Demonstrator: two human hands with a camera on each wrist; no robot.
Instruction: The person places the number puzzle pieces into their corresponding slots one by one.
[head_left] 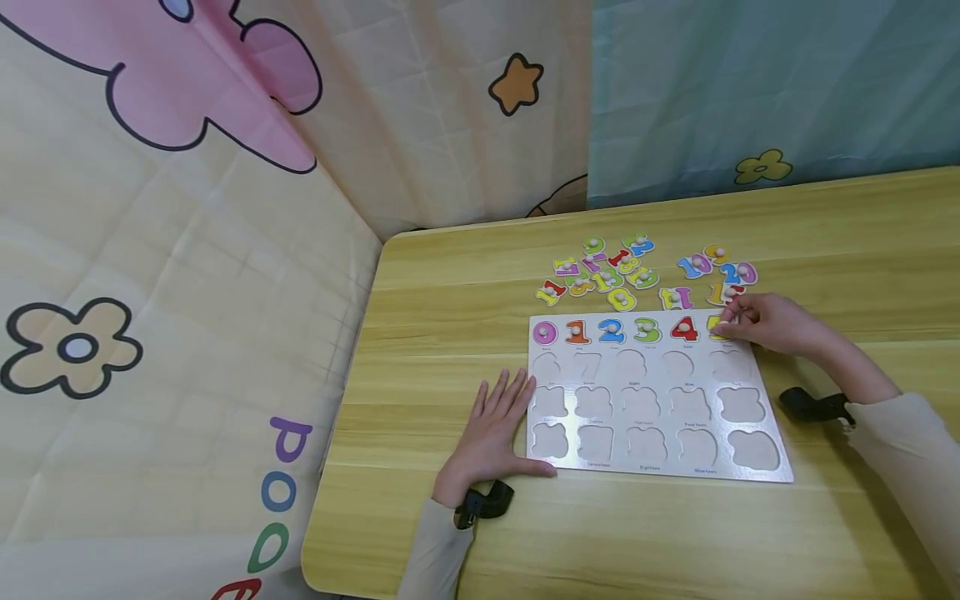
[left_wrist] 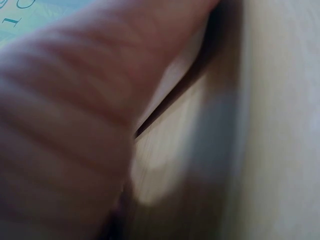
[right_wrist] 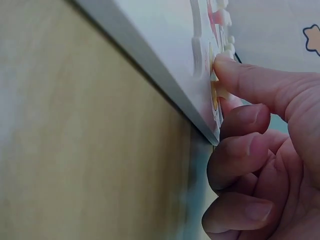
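Observation:
A white number puzzle board (head_left: 705, 410) lies on the table, with pieces 0 to 4 seated along its top row, such as the red 4 piece (head_left: 684, 329). At the right end of that row my right hand (head_left: 772, 323) pinches a yellow 5 piece (head_left: 715, 325), partly covered by the fingers. In the right wrist view, thumb and forefinger meet at the piece (right_wrist: 215, 95), close over the board's surface, the other fingers curled. My left hand (head_left: 491, 429) lies with fingers spread at the board's left edge, its thumb by the lower left corner.
Loose number pieces lie behind the board, among them a pink and green 14 (head_left: 677, 297), a blue and pink 20 (head_left: 738, 273) and a red and yellow 11 (head_left: 551, 292). The wooden table (head_left: 420, 317) meets printed curtains (head_left: 450, 125) at its back and left.

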